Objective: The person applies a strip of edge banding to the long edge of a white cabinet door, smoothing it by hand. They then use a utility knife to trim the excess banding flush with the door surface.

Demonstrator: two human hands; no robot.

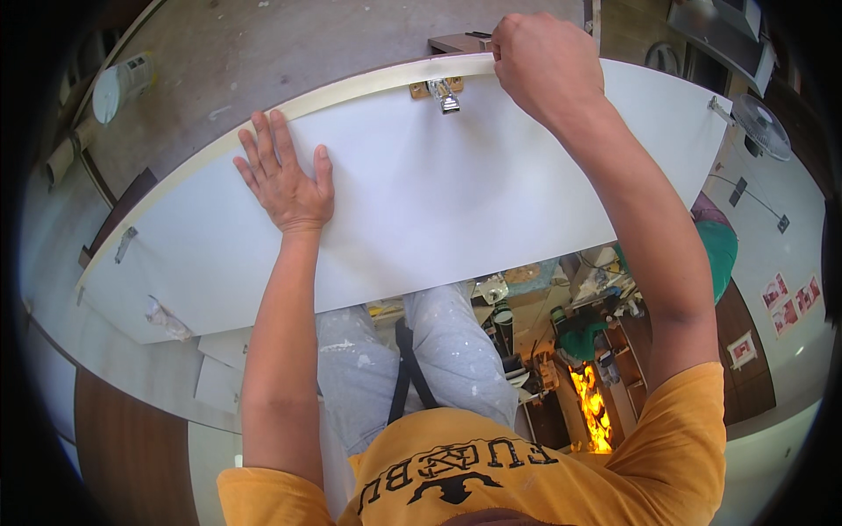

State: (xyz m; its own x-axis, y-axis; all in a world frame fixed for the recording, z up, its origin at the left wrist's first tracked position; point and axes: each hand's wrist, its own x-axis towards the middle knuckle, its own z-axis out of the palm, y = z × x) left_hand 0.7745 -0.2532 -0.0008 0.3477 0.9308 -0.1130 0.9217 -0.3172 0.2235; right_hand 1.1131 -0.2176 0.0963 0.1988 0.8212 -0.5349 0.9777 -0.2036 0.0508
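A long white panel (456, 202) lies across in front of me, above my thighs. Along its far edge runs a cream strip (351, 91) that reaches up to my right hand. My left hand (289, 188) rests flat on the panel's left part, fingers spread, their tips near the strip. At the far edge my right hand (551, 72) is closed, its fingers curled; whatever they grip is hidden. Between the hands, close to that edge, a metal cabinet hinge (444, 93) is fixed to the panel. A similar hinge (126, 245) sits at the left end.
A white bucket (121, 89) stands at the far left, and a fan (761, 127) at the far right. Someone in green (717, 252) is beyond the panel's right end. Tools and clutter (526, 373) lie below on the right, beside a bright orange, flame-like patch (592, 408).
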